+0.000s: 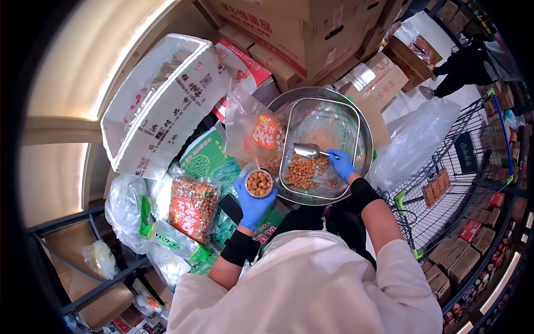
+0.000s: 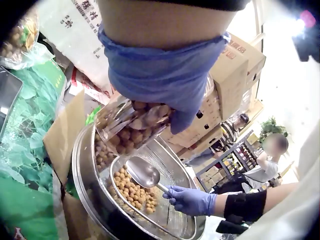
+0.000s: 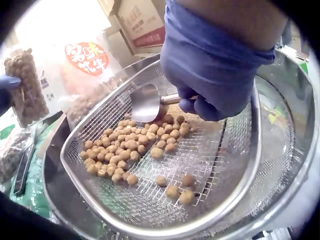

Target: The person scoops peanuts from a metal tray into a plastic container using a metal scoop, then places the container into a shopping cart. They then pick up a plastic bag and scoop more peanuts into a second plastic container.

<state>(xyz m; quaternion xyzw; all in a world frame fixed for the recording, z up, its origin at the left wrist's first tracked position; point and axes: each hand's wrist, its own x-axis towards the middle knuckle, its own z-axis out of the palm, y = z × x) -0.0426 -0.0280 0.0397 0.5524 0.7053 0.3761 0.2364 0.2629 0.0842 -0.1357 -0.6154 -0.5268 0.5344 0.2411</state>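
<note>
My blue-gloved left hand [image 1: 253, 205] grips a clear jar [image 2: 131, 131] that is full of round brown coated peanuts. It holds the jar beside the left rim of a large steel basin [image 1: 365, 131]. In my gloved right hand [image 1: 341, 165] is the handle of a metal scoop [image 3: 145, 103], its fingers curled round it. The scoop's bowl hangs over a rectangular wire-mesh basket [image 1: 356, 119] set in the basin. Loose coated peanuts [image 3: 125, 145] lie heaped on the mesh, and a few sit apart near the basket's front edge.
An opened bag of coated peanuts [image 1: 250, 125] leans at the basin's left. Further left are a sealed peanut bag [image 1: 192, 209], a dark phone [image 1: 230, 208] and a white foam box [image 1: 167, 119]. Cartons [image 1: 289, 33] stack behind; a shopping cart [image 1: 439, 172] stands right. Other people are in the background.
</note>
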